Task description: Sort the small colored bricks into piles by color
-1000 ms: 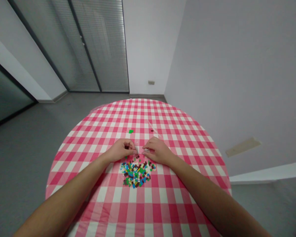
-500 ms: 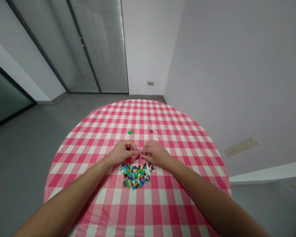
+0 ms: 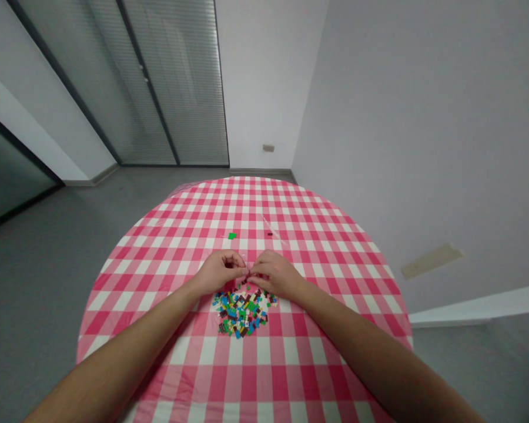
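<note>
Left hand [image 3: 219,272] and right hand [image 3: 277,274] touched fingertips at the bricks' [image 3: 242,310] far edge. Fingers pinched tight; on what, can't tell.

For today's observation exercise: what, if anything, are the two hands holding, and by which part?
It cannot be told. The left hand and right hand meet, fingertips pinched, beside the pile of small coloured bricks; anything between them is hidden.
</note>
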Available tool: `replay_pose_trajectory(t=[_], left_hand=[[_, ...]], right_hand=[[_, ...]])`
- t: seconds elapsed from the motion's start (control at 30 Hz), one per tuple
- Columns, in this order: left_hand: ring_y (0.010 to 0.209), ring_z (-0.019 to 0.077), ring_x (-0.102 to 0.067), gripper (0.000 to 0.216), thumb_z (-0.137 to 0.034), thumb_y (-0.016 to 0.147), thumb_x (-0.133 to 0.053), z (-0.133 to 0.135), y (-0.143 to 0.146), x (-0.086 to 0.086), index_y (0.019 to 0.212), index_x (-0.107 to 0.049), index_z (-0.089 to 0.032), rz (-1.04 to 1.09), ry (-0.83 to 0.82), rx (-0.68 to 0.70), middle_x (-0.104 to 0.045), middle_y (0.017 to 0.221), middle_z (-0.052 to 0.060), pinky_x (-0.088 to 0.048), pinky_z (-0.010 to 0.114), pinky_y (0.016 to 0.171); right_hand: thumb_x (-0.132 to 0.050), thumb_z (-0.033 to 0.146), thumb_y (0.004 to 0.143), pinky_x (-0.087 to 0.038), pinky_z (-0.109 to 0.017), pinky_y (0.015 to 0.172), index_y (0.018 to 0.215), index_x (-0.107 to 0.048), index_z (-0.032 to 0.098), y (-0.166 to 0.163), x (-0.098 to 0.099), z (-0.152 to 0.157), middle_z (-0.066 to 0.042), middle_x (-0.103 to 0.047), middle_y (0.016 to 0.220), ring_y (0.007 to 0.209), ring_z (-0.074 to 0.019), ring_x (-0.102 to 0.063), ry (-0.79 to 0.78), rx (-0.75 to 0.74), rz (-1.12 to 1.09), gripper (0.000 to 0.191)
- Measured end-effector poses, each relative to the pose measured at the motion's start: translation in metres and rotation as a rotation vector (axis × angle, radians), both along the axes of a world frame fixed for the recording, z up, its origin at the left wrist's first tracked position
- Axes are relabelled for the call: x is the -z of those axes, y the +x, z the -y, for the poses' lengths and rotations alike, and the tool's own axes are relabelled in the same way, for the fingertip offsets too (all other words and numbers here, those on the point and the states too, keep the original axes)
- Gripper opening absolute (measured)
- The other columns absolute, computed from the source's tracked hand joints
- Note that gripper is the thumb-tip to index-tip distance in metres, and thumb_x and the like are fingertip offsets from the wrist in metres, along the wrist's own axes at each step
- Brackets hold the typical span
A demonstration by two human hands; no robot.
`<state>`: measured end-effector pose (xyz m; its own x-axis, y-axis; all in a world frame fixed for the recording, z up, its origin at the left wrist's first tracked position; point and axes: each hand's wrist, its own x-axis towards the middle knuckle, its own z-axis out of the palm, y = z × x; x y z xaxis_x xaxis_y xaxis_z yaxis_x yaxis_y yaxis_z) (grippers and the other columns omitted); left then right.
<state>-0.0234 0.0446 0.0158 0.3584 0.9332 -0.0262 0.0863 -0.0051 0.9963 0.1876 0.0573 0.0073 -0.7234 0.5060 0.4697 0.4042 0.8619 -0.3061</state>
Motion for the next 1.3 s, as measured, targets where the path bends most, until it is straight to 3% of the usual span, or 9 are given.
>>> replay_pose_trajectory(t=[0.27,0.47,0.7,0.83,1.03,1.3], left_hand=[[0.059,0.0148,-0.065,0.022,-0.030,0.072,-0.079,-0.001,0.001,0.003,0.071,-0.063,-0.015,0.042,-0.011,0.035,-0.071,0.063,0.004,-0.051,0.028,0.061],[0.064,0.0158,-0.066,0.018,-0.030,0.073,-0.077,-0.004,0.000,0.005,0.074,-0.066,-0.016,0.011,0.047,-0.001,-0.072,0.069,0.004,-0.051,0.028,0.064],[0.064,0.0139,-0.062,0.015,-0.030,0.075,-0.074,-0.005,-0.004,0.004,0.077,-0.068,-0.017,-0.046,0.090,-0.044,-0.071,0.073,0.004,-0.048,0.027,0.064],[0.065,0.0141,-0.061,0.015,-0.030,0.075,-0.074,-0.004,-0.005,0.003,0.077,-0.067,-0.017,-0.060,0.070,-0.025,-0.071,0.073,0.004,-0.048,0.027,0.063],[0.064,0.0142,-0.060,0.016,-0.032,0.074,-0.073,-0.004,-0.004,0.001,0.076,-0.066,-0.018,-0.082,0.051,-0.019,-0.071,0.074,0.005,-0.047,0.027,0.062],[0.063,0.0134,-0.059,0.015,-0.031,0.074,-0.073,-0.005,-0.006,0.002,0.076,-0.066,-0.017,-0.077,0.055,-0.018,-0.070,0.072,0.004,-0.047,0.027,0.063]], right_hand=[[-0.067,0.027,0.091,-0.046,-0.033,0.073,0.091,-0.073,0.018,0.000,0.002,0.000,-0.008,-0.071,0.081,0.080,-0.0202,-0.059,0.066,0.056,-0.131,0.010],[-0.066,0.023,0.091,-0.047,-0.033,0.076,0.091,-0.074,0.018,0.002,0.002,-0.003,-0.008,-0.072,0.082,0.081,-0.0206,-0.060,0.058,0.091,-0.110,0.009],[-0.066,0.023,0.090,-0.048,-0.034,0.081,0.092,-0.077,0.017,0.031,0.005,-0.033,-0.009,-0.074,0.089,0.086,-0.0223,-0.064,-0.116,0.506,0.028,0.013],[-0.063,0.028,0.090,-0.048,-0.034,0.079,0.096,-0.077,0.017,0.044,0.006,-0.045,-0.009,-0.074,0.091,0.087,-0.0232,-0.065,-0.204,0.643,0.082,0.019],[-0.059,0.027,0.090,-0.047,-0.033,0.077,0.105,-0.077,0.017,0.046,0.003,-0.045,-0.009,-0.073,0.093,0.087,-0.0226,-0.064,-0.263,0.668,0.089,0.025],[-0.055,0.013,0.085,-0.047,-0.036,0.086,0.098,-0.078,0.017,0.044,0.004,-0.042,-0.009,-0.073,0.092,0.090,-0.0227,-0.062,-0.197,0.612,0.072,0.027]])
